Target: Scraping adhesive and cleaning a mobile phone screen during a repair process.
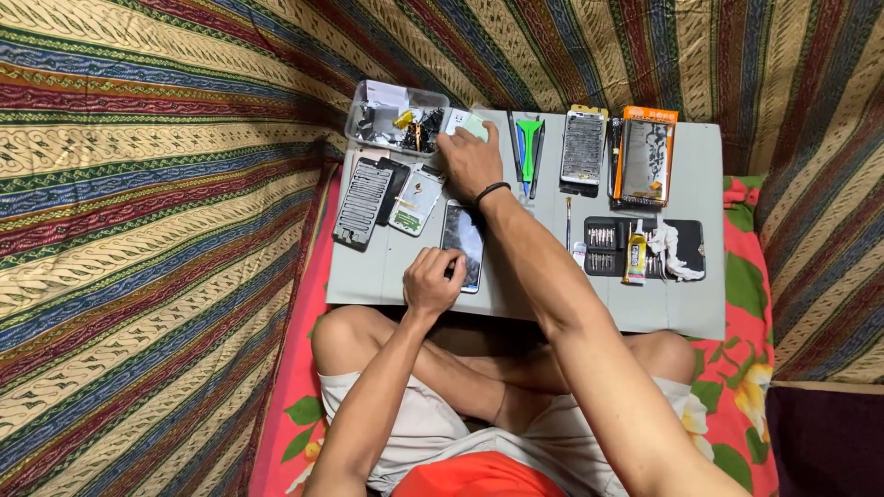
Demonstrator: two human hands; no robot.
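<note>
While the person sits cross-legged behind a low grey board (pixel 681 304), the left hand (pixel 433 281) rests on the lower end of a smartphone (pixel 463 241) lying face up near the board's front edge, fingers curled and thumb pressed on the glass. The right hand (pixel 468 158), a black band at its wrist, reaches to the board's far side with fingers pressed together flat over a pale green card (pixel 476 128), just beside a clear plastic tray (pixel 368 99). That tray holds a jumble of small dark parts, one yellow piece and a white scrap. Left of the phone lie three flat phone parts: a dark ribbed frame (pixel 357 202), a black panel and a white back cover (pixel 416 198). Green and blue pry tools (pixel 529 152) lie beside the wrist. Further right stand two more phone frames, one silver (pixel 584 147), one edged in orange (pixel 646 156). One black screwdriver-bit case (pixel 686 244) lies open, with a yellow glue tube (pixel 635 258) and a white rag across it.
</note>
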